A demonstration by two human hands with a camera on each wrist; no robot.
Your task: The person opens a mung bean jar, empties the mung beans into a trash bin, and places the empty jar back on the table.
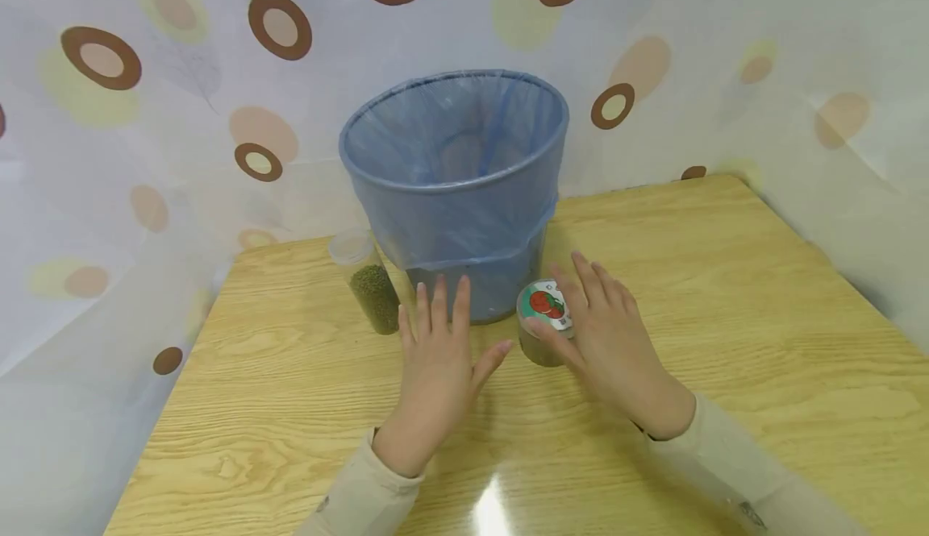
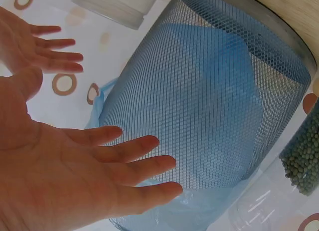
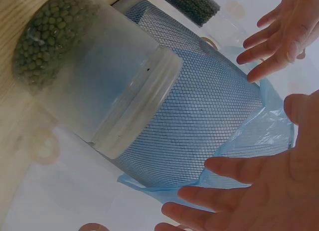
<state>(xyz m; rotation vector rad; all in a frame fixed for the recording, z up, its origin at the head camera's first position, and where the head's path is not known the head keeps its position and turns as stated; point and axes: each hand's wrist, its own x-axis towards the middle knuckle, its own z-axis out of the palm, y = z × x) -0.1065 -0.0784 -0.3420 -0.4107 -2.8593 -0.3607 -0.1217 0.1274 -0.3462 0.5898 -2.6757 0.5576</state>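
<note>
both hands are hovering low over the wooden surface (image 1: 726,342) in front of a mesh bin. the left hand (image 1: 443,359) is spreading its fingers straight and apart, palm down, holding nothing; in the left wrist view its fingertips (image 2: 149,163) are lying just beside the bin's mesh wall without clearly touching it. the right hand (image 1: 606,334) is also lying flat with its fingers straight and relaxed, gripping nothing; it is hovering just beside and partly over the lidded jar (image 1: 543,322), and whether the fingers are actually touching the lid cannot be told from the head view. that jar is standing upright on the surface, close in front of the bin and to its right, between the two hands; its white lid is bearing a red and green sticker, and in the right wrist view its frosted wall (image 3: 99,86) is showing small green beans filling the lower part. the mesh bin (image 1: 457,197) is standing upright at the back middle of the surface, lined with a blue plastic bag (image 2: 214,96) whose edge is folding over the rim and hanging down the outside. a second clear jar (image 1: 366,282), partly filled with the same green beans, is standing upright just left of the bin, apart from the left hand. a patterned curtain (image 1: 145,117) with brown rings is hanging behind the surface.
</note>
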